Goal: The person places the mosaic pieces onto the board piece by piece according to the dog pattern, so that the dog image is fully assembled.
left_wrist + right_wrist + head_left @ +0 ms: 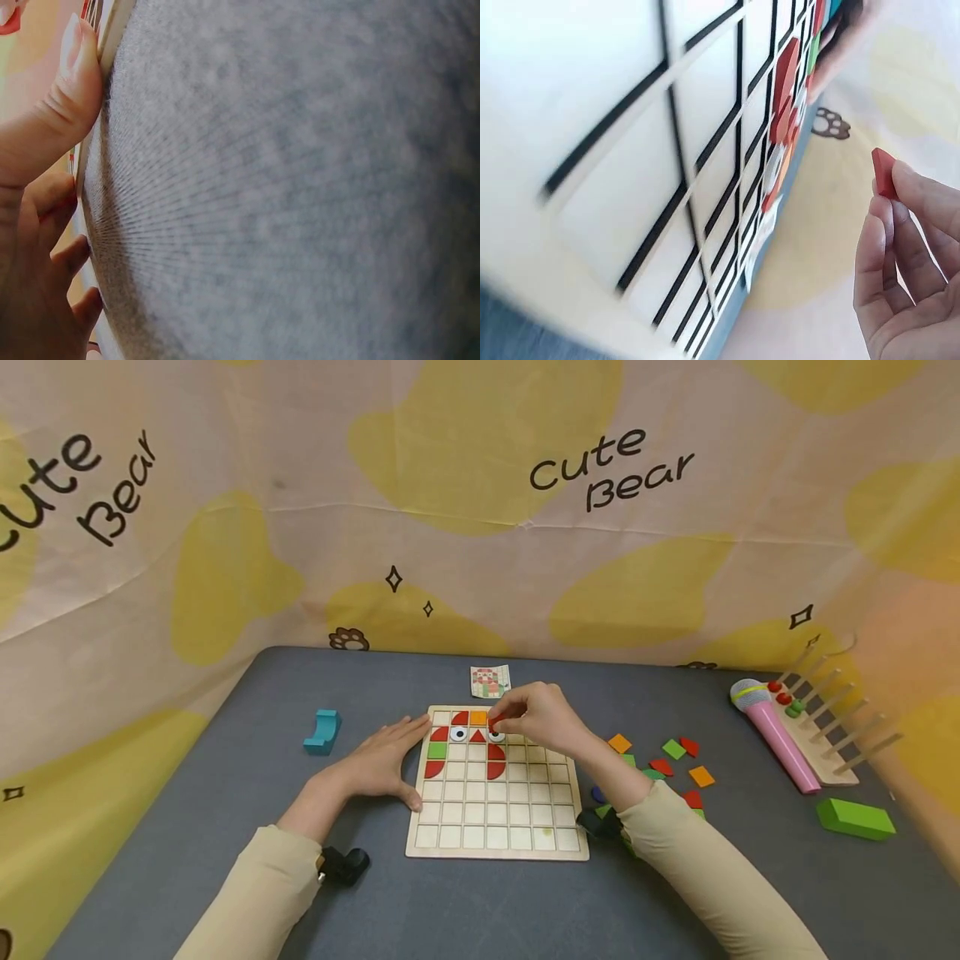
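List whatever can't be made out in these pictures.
Head: fine details on the card, too small.
Head: squares of the board behind the right hand.
Head: loose pieces partly behind the right forearm.
Left wrist: rest of the board, cut off by the top edge.
Right wrist: the red piece's full shape, partly behind fingers.

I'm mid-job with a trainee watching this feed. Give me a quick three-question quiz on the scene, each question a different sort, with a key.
1. Which hand is pinching the red piece?
2. True or false: the teal block stands to the left of the grid board.
3. Fill in the colour: the long block nearest the pink microphone is ____.

Key:
1. The right hand.
2. True.
3. Green.
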{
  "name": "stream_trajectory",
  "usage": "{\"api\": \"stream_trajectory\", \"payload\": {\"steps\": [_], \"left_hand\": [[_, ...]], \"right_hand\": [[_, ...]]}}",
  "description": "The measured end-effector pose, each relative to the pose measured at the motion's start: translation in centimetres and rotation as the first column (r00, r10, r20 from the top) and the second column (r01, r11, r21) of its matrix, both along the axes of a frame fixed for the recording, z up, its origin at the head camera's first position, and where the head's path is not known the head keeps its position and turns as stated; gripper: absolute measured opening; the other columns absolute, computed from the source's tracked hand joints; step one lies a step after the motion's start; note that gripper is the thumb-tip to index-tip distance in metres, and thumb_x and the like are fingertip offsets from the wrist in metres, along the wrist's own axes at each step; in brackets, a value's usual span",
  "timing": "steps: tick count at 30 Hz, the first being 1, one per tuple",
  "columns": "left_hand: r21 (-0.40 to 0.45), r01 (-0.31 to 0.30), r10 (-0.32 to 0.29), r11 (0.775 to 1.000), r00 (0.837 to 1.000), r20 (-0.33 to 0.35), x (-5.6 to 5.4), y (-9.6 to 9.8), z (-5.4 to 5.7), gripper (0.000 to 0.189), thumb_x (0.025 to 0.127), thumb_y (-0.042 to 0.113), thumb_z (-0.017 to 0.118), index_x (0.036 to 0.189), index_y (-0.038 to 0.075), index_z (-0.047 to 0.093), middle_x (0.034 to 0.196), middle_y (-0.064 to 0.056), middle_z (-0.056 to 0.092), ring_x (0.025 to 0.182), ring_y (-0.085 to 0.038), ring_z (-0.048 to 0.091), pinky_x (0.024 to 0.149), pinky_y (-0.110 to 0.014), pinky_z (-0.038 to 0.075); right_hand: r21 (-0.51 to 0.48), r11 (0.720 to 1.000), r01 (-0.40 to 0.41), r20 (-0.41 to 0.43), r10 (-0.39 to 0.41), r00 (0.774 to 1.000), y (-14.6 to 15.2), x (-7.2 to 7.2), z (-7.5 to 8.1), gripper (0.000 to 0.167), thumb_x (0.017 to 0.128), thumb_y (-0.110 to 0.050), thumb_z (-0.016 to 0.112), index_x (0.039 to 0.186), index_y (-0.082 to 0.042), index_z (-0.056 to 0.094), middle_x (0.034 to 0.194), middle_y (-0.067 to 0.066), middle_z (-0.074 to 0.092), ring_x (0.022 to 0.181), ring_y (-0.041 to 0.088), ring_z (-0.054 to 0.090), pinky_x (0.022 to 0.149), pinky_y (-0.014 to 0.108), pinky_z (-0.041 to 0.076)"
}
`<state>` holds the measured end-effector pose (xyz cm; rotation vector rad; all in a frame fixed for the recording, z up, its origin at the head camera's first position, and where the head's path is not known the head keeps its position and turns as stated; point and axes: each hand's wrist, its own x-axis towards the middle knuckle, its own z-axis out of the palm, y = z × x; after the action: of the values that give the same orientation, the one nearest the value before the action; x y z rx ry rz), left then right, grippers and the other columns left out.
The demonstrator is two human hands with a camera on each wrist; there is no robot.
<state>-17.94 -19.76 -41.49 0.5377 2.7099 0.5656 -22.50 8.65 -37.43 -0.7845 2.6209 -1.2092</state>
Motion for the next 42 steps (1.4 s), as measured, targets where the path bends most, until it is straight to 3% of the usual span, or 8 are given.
{"api": "stream_trajectory", "payload": {"steps": [4, 11, 19, 24, 30, 42], "left_hand": [[-0.003, -0.002, 0.002, 1.000, 1.000, 0.004, -0.1, -0.1, -0.2, 0.127, 0.059, 0.056, 0.089, 0.158, 0.009, 0.024, 0.168, -0.009, 0.018, 0.155, -0.039, 0.014, 0.123, -0.063, 0.015], [-0.002, -0.001, 0.001, 1.000, 1.000, 0.010, -0.2, -0.1, -0.2, 0.128, 0.059, 0.058, 0.088, 0.158, 0.009, 0.023, 0.168, -0.010, 0.018, 0.155, -0.040, 0.014, 0.123, -0.064, 0.014], [0.002, 0.006, -0.006, 1.000, 1.000, 0.003, -0.2, -0.2, -0.2, 0.127, 0.060, 0.057, 0.088, 0.158, 0.009, 0.023, 0.168, -0.009, 0.018, 0.155, -0.040, 0.014, 0.123, -0.064, 0.014], [0.008, 0.007, -0.007, 1.000, 1.000, 0.002, -0.1, -0.2, -0.1, 0.127, 0.060, 0.057, 0.088, 0.158, 0.009, 0.024, 0.168, -0.009, 0.018, 0.155, -0.039, 0.014, 0.123, -0.064, 0.014], [0.002, 0.003, -0.003, 1.000, 1.000, 0.005, -0.1, -0.1, 0.0, 0.127, 0.059, 0.058, 0.088, 0.158, 0.010, 0.024, 0.168, -0.008, 0.018, 0.155, -0.039, 0.014, 0.123, -0.063, 0.014], [-0.003, 0.001, -0.001, 1.000, 1.000, -0.009, -0.1, -0.1, -0.1, 0.127, 0.058, 0.055, 0.089, 0.157, 0.009, 0.025, 0.167, -0.009, 0.019, 0.155, -0.039, 0.015, 0.123, -0.063, 0.016]], "right_hand": [[-0.016, 1.000, 0.012, 0.030, -0.012, 0.999, -1.5, 0.1, -0.4, 0.010, 0.083, -0.012, 0.078, 0.093, -0.015, 0.079, 0.084, 0.000, 0.077, 0.074, 0.011, 0.070, 0.068, 0.025, 0.055], [0.018, 1.000, 0.013, 0.000, -0.013, 1.000, -3.7, 0.2, -0.9, 0.007, 0.083, -0.014, 0.078, 0.088, -0.018, 0.079, 0.087, -0.002, 0.077, 0.073, 0.005, 0.067, 0.066, 0.022, 0.053], [0.001, 0.999, 0.050, 0.079, -0.050, 0.996, -5.3, -0.3, -1.1, 0.007, 0.084, -0.016, 0.078, 0.090, -0.015, 0.081, 0.085, 0.000, 0.078, 0.070, 0.007, 0.066, 0.062, 0.022, 0.050], [0.053, 0.997, 0.047, 0.099, -0.053, 0.994, -5.9, -0.3, -1.5, 0.004, 0.080, -0.014, 0.082, 0.083, -0.013, 0.080, 0.080, 0.001, 0.078, 0.067, 0.007, 0.064, 0.063, 0.021, 0.049], [0.151, 0.988, 0.023, 0.050, -0.031, 0.998, -6.4, 0.0, -1.8, 0.003, 0.078, -0.012, 0.083, 0.079, -0.013, 0.080, 0.076, 0.001, 0.077, 0.072, 0.009, 0.065, 0.069, 0.022, 0.051], [0.185, 0.983, 0.017, 0.015, -0.020, 1.000, -6.7, 0.2, -2.2, 0.007, 0.077, -0.008, 0.082, 0.075, -0.013, 0.078, 0.074, 0.000, 0.076, 0.073, 0.008, 0.062, 0.066, 0.020, 0.048]]}}
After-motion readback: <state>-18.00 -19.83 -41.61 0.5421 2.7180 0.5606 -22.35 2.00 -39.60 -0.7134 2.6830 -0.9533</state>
